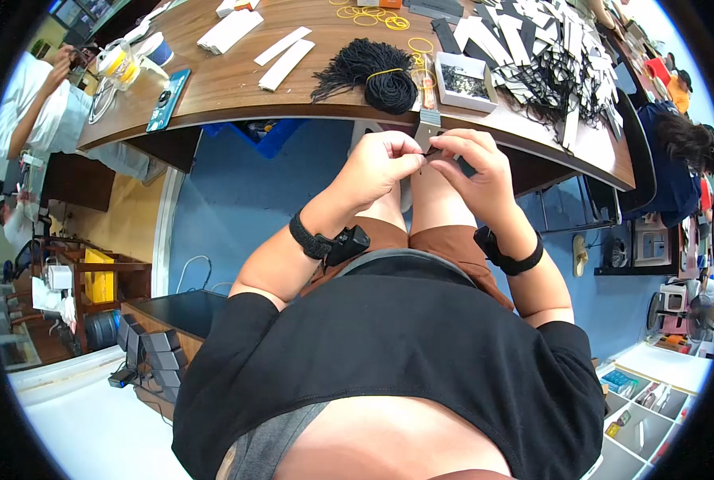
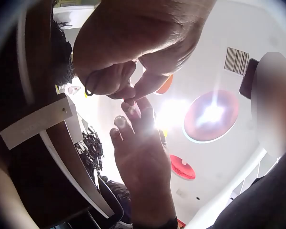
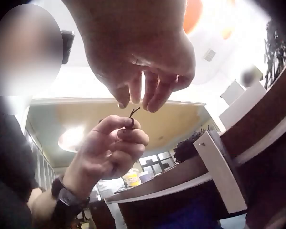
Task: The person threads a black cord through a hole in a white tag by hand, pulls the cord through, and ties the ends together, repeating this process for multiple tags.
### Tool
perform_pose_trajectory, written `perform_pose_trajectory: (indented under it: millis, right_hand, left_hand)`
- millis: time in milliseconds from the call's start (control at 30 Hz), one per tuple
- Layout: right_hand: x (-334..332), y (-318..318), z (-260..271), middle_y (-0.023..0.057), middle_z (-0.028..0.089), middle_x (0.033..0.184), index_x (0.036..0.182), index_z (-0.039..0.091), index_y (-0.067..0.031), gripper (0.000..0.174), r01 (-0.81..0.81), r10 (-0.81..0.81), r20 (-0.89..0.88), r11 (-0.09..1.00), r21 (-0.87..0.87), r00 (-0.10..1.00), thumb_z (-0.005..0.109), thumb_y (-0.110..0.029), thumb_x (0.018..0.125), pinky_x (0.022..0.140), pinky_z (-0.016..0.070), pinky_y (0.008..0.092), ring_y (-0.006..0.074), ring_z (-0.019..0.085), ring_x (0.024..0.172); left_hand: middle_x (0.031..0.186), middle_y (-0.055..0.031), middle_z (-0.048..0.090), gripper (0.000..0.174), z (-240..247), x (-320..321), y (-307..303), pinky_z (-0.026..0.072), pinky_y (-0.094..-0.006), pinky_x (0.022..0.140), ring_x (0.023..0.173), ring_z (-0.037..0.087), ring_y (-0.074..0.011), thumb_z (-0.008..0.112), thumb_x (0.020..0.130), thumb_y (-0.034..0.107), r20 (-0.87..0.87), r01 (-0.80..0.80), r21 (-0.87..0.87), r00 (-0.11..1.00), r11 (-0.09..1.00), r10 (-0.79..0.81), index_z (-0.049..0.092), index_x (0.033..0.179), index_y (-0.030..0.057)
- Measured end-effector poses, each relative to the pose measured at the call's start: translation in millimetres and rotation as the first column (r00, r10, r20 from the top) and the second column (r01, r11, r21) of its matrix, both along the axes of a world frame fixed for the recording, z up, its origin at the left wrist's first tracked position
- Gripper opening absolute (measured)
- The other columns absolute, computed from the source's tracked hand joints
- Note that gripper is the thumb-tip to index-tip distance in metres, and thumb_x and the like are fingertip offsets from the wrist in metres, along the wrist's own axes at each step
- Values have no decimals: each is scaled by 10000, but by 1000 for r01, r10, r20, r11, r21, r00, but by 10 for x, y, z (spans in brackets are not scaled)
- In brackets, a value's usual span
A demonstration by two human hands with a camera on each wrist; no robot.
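My left hand (image 1: 377, 166) pinches a thin black cord (image 3: 134, 112) between thumb and curled index finger. Two short ends of it poke up from the pinch in the right wrist view, and a small loop (image 2: 88, 82) bows out beside the fingers in the left wrist view. Close by, my right hand (image 1: 478, 168) has its thumb and fingers apart, fingertips just over the cord ends. Beyond both hands, a pale tag (image 3: 219, 171) with a small hole juts past the table edge. A bundle of black cords (image 1: 373, 76) lies on the table near the left hand.
On the wooden table (image 1: 285, 92) are white strips (image 1: 287, 64), yellow rubber bands (image 1: 373, 16), a white box (image 1: 466, 84) and a large heap of black and white tags with cords (image 1: 565, 60). A teal phone (image 1: 168, 100) lies left. Other people stand or sit at both sides.
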State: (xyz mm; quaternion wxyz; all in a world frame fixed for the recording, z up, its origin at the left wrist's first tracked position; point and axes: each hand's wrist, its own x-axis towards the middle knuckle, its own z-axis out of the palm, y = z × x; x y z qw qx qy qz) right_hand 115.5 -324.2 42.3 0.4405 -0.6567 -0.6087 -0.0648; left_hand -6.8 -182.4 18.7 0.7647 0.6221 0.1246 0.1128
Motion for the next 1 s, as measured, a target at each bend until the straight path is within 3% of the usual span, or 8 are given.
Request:
perform_pose_trajectory:
  millis: [167,200,367,467,600,667,833,1000]
  right_hand:
    - [33,17,-53,59,645,863,852,629,-35,137,8,-8,8,999,-44,1000,701,-16,736,715,467,265,183,605,790]
    - [30,13,-86,49,640,839,855,625,-34,106,-18,3,-223,998,-64,975,683,-44,768,697,461,260,164,599,759]
    - [50,-5,-235,24,618,806,896,602,-2,115,-248,111,-929,968,22,352,594,-116,885,649,456,213,77,571,690]
    - [31,-23,-272,36,623,837,970,606,1,136,-266,115,-946,963,32,303,579,-109,894,681,470,227,86,582,717]
    - [-18,-73,-185,56,636,884,1057,624,-28,224,5,24,-531,999,53,847,637,-75,837,701,477,251,115,591,754]
    - [2,-100,-86,70,640,914,1059,624,-18,270,-24,29,-297,999,21,954,668,-40,794,711,476,254,129,585,752]
    - [18,-63,-58,71,652,878,991,650,-21,267,-48,40,-180,998,-37,983,717,-39,733,710,475,261,145,585,737]
    - [23,-78,-55,73,649,819,929,651,-8,176,-87,17,-458,987,-132,889,703,-72,773,687,475,255,146,597,727]
  left_hand:
    - [767,-1,601,78,-8,2,-30,404,-182,558,654,509,-38,625,821,82,22,11,27,1000,1000,-12,627,856,13]
    - [758,8,596,69,-12,3,-33,382,-161,500,615,493,-21,624,828,85,31,9,34,999,999,-10,625,859,23]
    - [781,-4,598,65,-78,24,-19,438,-202,647,712,535,-54,630,817,66,89,-27,198,996,980,10,616,850,12]
    - [775,-4,598,59,-125,42,-9,433,-196,628,702,535,-53,627,814,60,101,-21,158,995,987,5,611,847,13]
    - [760,-18,604,85,-20,23,-15,450,-227,660,711,534,-71,607,798,59,23,-11,69,1000,998,10,623,841,-13]
    - [766,-19,603,88,8,10,-6,449,-225,667,716,534,-71,605,798,61,16,-3,52,1000,999,2,621,845,-12]
    - [776,-16,600,92,-15,16,-15,446,-220,676,724,530,-67,604,801,60,40,23,27,999,999,-24,617,857,-12]
    - [746,27,579,72,-45,38,-49,358,-152,492,599,473,-6,620,814,83,68,17,102,997,995,-24,606,866,35]
